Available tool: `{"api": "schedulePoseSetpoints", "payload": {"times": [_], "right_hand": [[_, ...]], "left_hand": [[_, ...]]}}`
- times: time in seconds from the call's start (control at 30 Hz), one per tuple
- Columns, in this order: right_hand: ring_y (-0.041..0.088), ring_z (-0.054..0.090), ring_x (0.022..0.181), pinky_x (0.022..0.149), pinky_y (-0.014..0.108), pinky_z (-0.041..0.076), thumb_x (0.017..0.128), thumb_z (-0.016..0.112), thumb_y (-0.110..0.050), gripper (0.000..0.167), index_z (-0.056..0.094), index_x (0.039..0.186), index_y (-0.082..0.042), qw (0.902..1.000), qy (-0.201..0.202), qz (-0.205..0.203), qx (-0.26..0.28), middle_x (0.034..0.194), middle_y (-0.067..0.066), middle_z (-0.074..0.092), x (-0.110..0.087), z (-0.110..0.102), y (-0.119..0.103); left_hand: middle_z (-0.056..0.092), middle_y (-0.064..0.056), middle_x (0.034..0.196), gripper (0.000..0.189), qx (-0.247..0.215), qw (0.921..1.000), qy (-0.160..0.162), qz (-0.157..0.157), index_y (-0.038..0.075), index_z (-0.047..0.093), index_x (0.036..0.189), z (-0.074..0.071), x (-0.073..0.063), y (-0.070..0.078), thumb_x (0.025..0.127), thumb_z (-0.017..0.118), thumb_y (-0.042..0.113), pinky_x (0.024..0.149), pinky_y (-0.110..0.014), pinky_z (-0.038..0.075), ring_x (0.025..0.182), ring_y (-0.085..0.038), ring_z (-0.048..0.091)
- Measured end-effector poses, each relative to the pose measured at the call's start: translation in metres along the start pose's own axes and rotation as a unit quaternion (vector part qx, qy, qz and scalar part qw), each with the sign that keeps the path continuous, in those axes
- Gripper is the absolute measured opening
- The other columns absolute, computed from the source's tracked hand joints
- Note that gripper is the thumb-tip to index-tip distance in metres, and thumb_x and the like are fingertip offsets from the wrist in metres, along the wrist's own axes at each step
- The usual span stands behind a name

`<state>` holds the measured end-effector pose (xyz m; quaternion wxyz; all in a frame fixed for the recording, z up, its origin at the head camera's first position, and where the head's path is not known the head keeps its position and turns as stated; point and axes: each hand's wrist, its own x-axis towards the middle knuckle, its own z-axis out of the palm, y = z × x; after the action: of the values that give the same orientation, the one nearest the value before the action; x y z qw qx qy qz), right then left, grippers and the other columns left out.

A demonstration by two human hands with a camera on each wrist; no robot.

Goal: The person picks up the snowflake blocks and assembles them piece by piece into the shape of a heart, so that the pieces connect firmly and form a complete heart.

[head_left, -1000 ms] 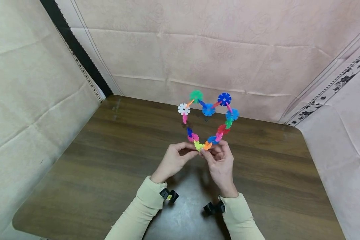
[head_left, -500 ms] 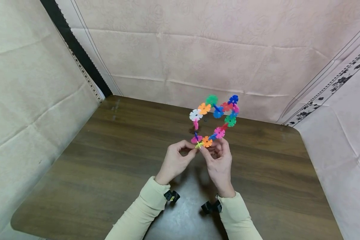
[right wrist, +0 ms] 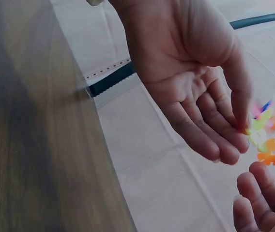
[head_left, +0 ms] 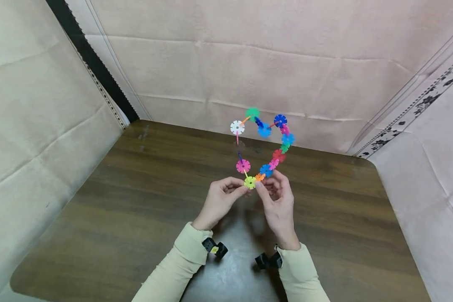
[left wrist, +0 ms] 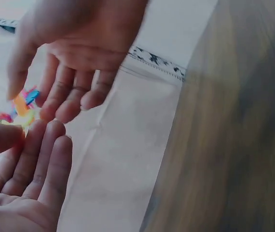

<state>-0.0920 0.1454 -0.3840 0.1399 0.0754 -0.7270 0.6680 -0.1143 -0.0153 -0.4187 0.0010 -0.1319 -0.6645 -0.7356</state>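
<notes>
A heart-shaped ring of colourful notched plastic discs (head_left: 279, 155) is held up in front of me in the head view. At its lower tip, my left hand (head_left: 220, 201) pinches the yellow-green disc (head_left: 250, 183) between thumb and index finger. Beside it my right hand (head_left: 279, 209) pinches the orange disc (head_left: 260, 177), its other fingers bent behind. A white disc (head_left: 237, 127) and a green disc (head_left: 252, 114) form the upper left, a dark blue disc (head_left: 280, 121) the upper right. In the right wrist view, the orange disc (right wrist: 273, 151) sits against the yellow-green one.
A brown wooden table (head_left: 136, 201) lies beneath both hands. Pale patterned cloth (head_left: 249, 63) hangs behind it and at both sides. Black wrist cameras (head_left: 215, 247) are strapped near both cuffs.
The disc ring has swung right and turned partly edge-on, then come back left, facing me more squarely. The yellow-green disc now shows its flat face. Both hands keep their pinch, shifting slightly.
</notes>
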Motion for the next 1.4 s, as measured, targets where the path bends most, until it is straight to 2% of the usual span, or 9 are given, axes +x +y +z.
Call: {"api": "schedulePoseSetpoints", "payload": {"times": [0.1, 0.27, 0.43, 0.6, 0.73, 0.87, 1.17, 1.33, 1.4], "right_hand": [[0.027, 0.061, 0.087, 0.076, 0.026, 0.052, 0.095, 0.062, -0.007, 0.042, 0.045, 0.131, 0.008, 1.0, 0.004, 0.001, 0.007, 0.103, 0.025, 0.062, 0.001, -0.002, 0.001], [0.035, 0.063, 0.089, 0.077, 0.03, 0.054, 0.1, 0.054, -0.01, 0.035, 0.047, 0.13, 0.007, 0.9997, 0.017, 0.016, -0.004, 0.102, 0.027, 0.063, 0.001, -0.006, 0.005], [0.035, 0.062, 0.094, 0.08, 0.038, 0.054, 0.102, 0.05, -0.014, 0.035, 0.049, 0.131, 0.005, 0.999, 0.01, 0.042, -0.014, 0.104, 0.024, 0.063, 0.003, -0.008, 0.006], [0.029, 0.062, 0.096, 0.08, 0.03, 0.054, 0.102, 0.051, -0.016, 0.035, 0.054, 0.132, 0.003, 0.9982, 0.002, 0.058, -0.016, 0.107, 0.023, 0.064, 0.005, -0.01, 0.009], [0.017, 0.063, 0.088, 0.076, 0.023, 0.053, 0.099, 0.057, -0.013, 0.028, 0.063, 0.121, 0.005, 0.9988, 0.009, 0.046, -0.015, 0.104, 0.024, 0.065, 0.007, -0.011, 0.01], [0.012, 0.063, 0.083, 0.076, 0.027, 0.053, 0.096, 0.06, -0.009, 0.022, 0.066, 0.112, 0.007, 0.9994, 0.015, 0.03, -0.011, 0.1, 0.02, 0.066, 0.007, -0.011, 0.011], [0.013, 0.061, 0.083, 0.076, 0.027, 0.052, 0.096, 0.061, -0.007, 0.022, 0.063, 0.112, 0.008, 0.9991, 0.006, 0.04, -0.01, 0.102, 0.024, 0.064, 0.007, -0.013, 0.014], [0.021, 0.062, 0.079, 0.073, 0.028, 0.055, 0.093, 0.066, -0.013, 0.024, 0.064, 0.112, 0.003, 0.9977, 0.023, 0.062, -0.009, 0.096, 0.019, 0.063, 0.01, -0.018, 0.041], [0.024, 0.061, 0.077, 0.068, 0.025, 0.055, 0.091, 0.069, -0.018, 0.025, 0.065, 0.109, 0.0, 0.997, 0.026, 0.07, -0.022, 0.093, 0.016, 0.063, 0.013, -0.021, 0.053]], "left_hand": [[0.072, -0.014, 0.092, 0.018, -0.045, 0.9984, 0.006, -0.033, 0.001, 0.07, 0.103, -0.001, 0.001, -0.001, 0.092, 0.069, 0.015, 0.084, -0.042, 0.055, 0.087, -0.03, 0.07], [0.071, -0.019, 0.094, 0.023, -0.099, 0.9935, 0.017, -0.054, -0.006, 0.066, 0.105, -0.001, 0.002, -0.005, 0.091, 0.068, 0.013, 0.085, -0.041, 0.055, 0.088, -0.032, 0.07], [0.071, -0.02, 0.096, 0.024, -0.114, 0.9908, 0.017, -0.071, -0.006, 0.065, 0.106, 0.0, 0.003, -0.011, 0.091, 0.069, 0.013, 0.087, -0.043, 0.054, 0.089, -0.03, 0.071], [0.071, -0.018, 0.095, 0.021, -0.088, 0.9938, 0.002, -0.068, -0.004, 0.065, 0.104, 0.0, 0.001, -0.013, 0.091, 0.068, 0.013, 0.087, -0.041, 0.054, 0.092, -0.036, 0.069], [0.071, -0.017, 0.094, 0.017, -0.054, 0.9967, -0.031, -0.053, -0.004, 0.066, 0.102, 0.001, 0.0, -0.012, 0.092, 0.067, 0.01, 0.088, -0.043, 0.053, 0.093, -0.042, 0.067], [0.071, -0.016, 0.093, 0.017, -0.019, 0.9977, -0.045, -0.047, -0.003, 0.068, 0.101, 0.001, 0.001, -0.011, 0.092, 0.067, 0.012, 0.085, -0.044, 0.055, 0.09, -0.039, 0.068], [0.07, -0.021, 0.088, 0.017, 0.016, 0.9953, 0.001, -0.095, -0.005, 0.068, 0.102, 0.006, 0.004, -0.005, 0.091, 0.068, 0.009, 0.075, -0.045, 0.057, 0.08, -0.036, 0.07], [0.069, -0.016, 0.08, 0.015, 0.048, 0.9908, 0.02, -0.125, -0.002, 0.069, 0.097, 0.011, 0.005, -0.009, 0.09, 0.07, 0.011, 0.059, -0.034, 0.058, 0.064, -0.026, 0.067], [0.068, -0.02, 0.08, 0.013, 0.055, 0.9889, 0.021, -0.136, -0.001, 0.07, 0.095, 0.012, 0.005, -0.009, 0.091, 0.069, 0.011, 0.056, -0.032, 0.057, 0.059, -0.021, 0.065]]}}
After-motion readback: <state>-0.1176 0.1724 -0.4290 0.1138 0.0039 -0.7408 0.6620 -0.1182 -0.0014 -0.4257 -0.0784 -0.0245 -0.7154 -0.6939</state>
